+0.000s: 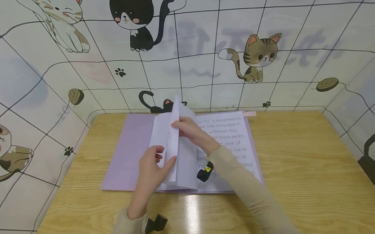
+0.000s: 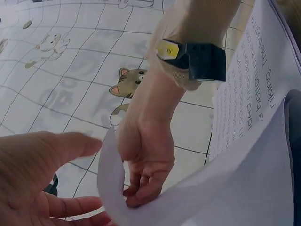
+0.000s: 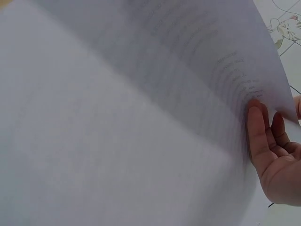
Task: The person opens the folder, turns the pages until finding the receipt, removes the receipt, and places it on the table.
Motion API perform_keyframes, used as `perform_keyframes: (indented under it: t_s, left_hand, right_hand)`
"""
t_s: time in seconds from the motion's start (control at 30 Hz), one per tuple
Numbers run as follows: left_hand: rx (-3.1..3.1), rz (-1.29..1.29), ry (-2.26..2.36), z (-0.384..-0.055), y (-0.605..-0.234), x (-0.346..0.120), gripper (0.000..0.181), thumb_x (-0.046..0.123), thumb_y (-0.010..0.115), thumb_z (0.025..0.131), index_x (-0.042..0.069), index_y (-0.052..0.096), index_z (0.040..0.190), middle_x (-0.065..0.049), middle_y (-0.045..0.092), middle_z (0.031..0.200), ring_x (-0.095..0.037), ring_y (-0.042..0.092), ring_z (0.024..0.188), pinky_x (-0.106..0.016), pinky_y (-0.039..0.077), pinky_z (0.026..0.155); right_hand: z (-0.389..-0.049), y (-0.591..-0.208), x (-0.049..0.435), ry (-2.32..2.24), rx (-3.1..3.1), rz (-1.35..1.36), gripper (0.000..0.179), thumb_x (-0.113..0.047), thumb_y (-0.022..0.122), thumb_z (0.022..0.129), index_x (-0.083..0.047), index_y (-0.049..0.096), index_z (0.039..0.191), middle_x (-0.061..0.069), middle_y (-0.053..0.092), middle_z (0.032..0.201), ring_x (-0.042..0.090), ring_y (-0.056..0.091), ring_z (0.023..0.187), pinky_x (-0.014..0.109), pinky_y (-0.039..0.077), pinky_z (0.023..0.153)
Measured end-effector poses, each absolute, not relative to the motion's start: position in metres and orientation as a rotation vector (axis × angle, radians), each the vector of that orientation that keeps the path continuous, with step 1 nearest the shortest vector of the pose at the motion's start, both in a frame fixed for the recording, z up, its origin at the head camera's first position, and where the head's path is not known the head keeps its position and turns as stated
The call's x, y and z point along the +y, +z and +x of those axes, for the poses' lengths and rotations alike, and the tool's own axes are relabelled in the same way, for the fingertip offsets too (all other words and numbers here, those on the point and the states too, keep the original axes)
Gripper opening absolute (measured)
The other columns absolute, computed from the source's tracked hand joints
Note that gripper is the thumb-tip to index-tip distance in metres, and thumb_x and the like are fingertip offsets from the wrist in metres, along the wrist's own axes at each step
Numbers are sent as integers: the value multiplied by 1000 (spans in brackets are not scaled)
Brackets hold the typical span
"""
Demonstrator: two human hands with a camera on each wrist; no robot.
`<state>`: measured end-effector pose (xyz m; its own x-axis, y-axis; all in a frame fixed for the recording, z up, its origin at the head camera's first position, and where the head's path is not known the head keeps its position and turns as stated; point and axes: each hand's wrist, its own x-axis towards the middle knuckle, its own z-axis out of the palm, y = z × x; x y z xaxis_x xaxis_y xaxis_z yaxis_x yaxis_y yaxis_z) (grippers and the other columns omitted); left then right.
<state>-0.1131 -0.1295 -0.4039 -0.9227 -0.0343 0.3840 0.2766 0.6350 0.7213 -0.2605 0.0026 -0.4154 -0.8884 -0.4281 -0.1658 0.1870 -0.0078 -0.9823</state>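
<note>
A lilac folder-like booklet point(image 1: 127, 150) lies spread on the table with large-print white pages. One white page point(image 1: 173, 147) stands lifted near the middle, curving at its free edge. My right hand point(image 1: 193, 131) pinches this page near its upper end. Lower down, my left hand point(image 1: 152, 168) is at the same page, thumb extended and fingers loosely bent on either side of its edge. In the left wrist view, the left thumb point(image 2: 77, 143) is beside the curled page edge. Fingers point(image 3: 257, 132) show against the raised page in the right wrist view.
The booklet rests on a wood-grain table point(image 1: 308, 166). A pink tab point(image 1: 250, 114) sticks out at its upper right. Behind and beside the table stand walls covered in cat-patterned grid paper point(image 1: 198, 33). Small black devices point(image 1: 155, 223) are strapped at both wrists.
</note>
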Motion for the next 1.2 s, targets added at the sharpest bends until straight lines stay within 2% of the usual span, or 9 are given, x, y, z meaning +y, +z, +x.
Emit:
perform_keyframes:
  t_s: [0.13,0.33,0.53,0.6,0.77,0.97,1.1,1.2]
  left_hand:
    - [-2511,-192,-1106,-114,-404,-120,52,11,81,66,-9,51,105,-19,52,94,-30,52,79,-37,49,68]
    - [-2524,-143,-1027,-115,-407,-117,45,-4,70,65,-10,50,105,-23,50,98,-34,52,85,-42,50,71]
    - [-2576,-76,-948,-112,-409,-118,43,-9,64,66,-8,51,107,-23,50,101,-37,53,87,-46,51,62]
    - [-2585,-62,-942,-112,-409,-119,42,-11,63,68,-9,51,108,-24,51,102,-37,55,86,-46,51,63]
    - [-2570,-22,-958,-115,-411,-125,36,-17,59,70,-10,53,105,-23,55,93,-35,58,79,-44,51,67]
    - [-2526,-38,-968,-118,-414,-132,33,-20,56,66,-9,56,97,-18,57,81,-30,58,70,-40,50,61]
    - [-2514,-41,-958,-120,-418,-137,30,-19,54,67,-10,57,95,-18,56,78,-30,57,68,-41,49,60]
    - [-2524,-25,-956,-121,-422,-143,28,-18,53,68,-13,57,95,-23,58,79,-36,58,72,-45,49,63]
  right_hand:
    - [-260,-416,0,-1915,1899,-246,38,-10,51,88,6,55,122,17,62,107,14,61,82,29,50,78]
    - [-260,-416,-2,-1907,1893,-253,38,-9,50,87,7,54,122,25,60,114,15,62,81,29,51,78]
    - [-261,-416,-4,-1925,1872,-228,38,-7,51,84,8,56,119,17,64,102,14,63,76,29,52,75]
    - [-261,-416,-5,-1927,1869,-219,37,-6,51,84,9,56,117,15,65,98,14,63,75,29,53,74]
    - [-261,-414,-7,-1926,1858,-203,34,-4,52,83,9,57,114,11,65,89,14,62,72,32,54,75]
    - [-259,-412,-6,-1891,1843,-230,30,-7,53,87,6,57,114,7,64,85,13,62,72,31,54,74]
    - [-258,-409,-4,-1887,1809,-274,17,-11,54,90,2,57,101,6,63,82,13,62,72,29,54,73]
    - [-258,-406,0,-1896,1789,-302,17,-12,54,91,4,55,98,6,62,80,14,63,73,30,54,74]
